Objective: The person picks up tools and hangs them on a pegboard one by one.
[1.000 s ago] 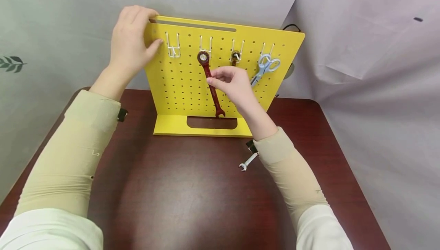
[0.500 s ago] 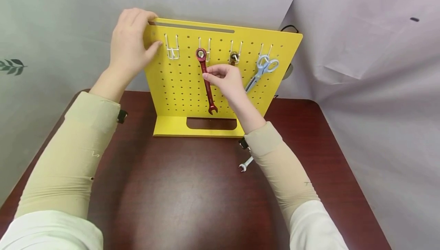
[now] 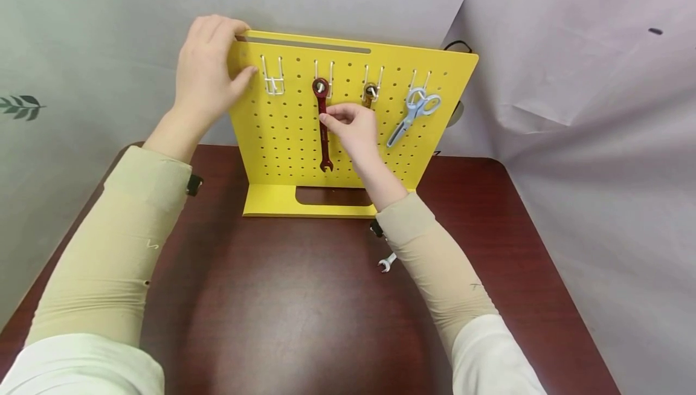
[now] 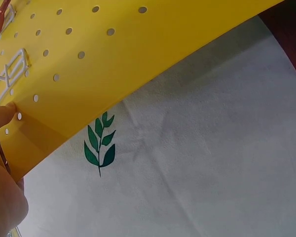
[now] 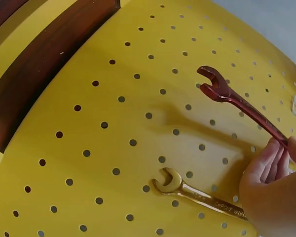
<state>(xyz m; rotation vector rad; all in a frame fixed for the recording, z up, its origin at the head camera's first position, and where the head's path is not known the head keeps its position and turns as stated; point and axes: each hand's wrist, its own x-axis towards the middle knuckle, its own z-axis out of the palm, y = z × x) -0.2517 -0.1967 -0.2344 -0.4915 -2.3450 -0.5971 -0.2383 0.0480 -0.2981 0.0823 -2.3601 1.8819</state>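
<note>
Red ratchet wrench point(image 3: 324, 146) is pinched in my right hand point(image 3: 356, 129); my left hand point(image 3: 208, 69) grips the yellow pegboard point(image 3: 292, 100).

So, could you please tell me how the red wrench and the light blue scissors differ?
Pose: in the head view, the red wrench hangs nearly vertical, while the scissors slant, blades pointing down and left in the picture.
Contact: the right hand pinches the red wrench; no hand touches the scissors.
Shape: the red wrench has one ring end, the scissors two finger loops.
Both are at white hooks on the yellow board.
</note>
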